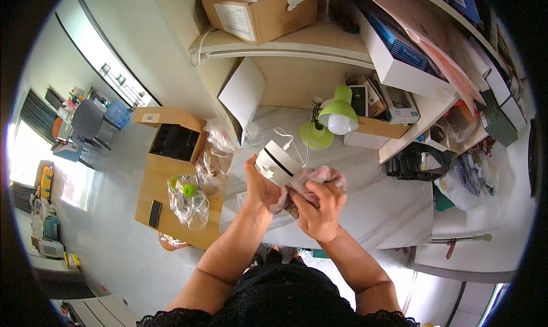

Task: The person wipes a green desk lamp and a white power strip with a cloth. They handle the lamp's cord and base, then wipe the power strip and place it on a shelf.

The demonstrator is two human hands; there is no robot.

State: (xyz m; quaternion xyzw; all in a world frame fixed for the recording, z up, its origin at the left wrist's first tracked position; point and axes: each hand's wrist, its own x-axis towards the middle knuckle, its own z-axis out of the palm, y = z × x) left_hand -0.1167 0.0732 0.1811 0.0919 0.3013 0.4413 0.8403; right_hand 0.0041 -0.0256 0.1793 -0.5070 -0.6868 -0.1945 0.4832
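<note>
My left hand [258,185] is wrapped round the lower left side of a white round device [277,157] with a black band, tilted above the marbled tabletop [371,201]. What the device is exactly, I cannot tell. A white cable [295,146] loops beside its top and runs toward the lamp base. Gripped in my right hand [321,213] is a crumpled pink and grey cloth [328,179], bunched against the device's lower right side. The cloth covers part of the device and of my left fingers. Just beyond stands a green desk lamp [338,109].
Left of the marbled top, a wooden table [149,181] bears an open cardboard box [171,117], clear plastic bags [191,210] and a black phone [154,214]. A shelf [285,45] with a carton [268,15] overhangs the back. Boxes [399,105] and bags [465,181] crowd the right.
</note>
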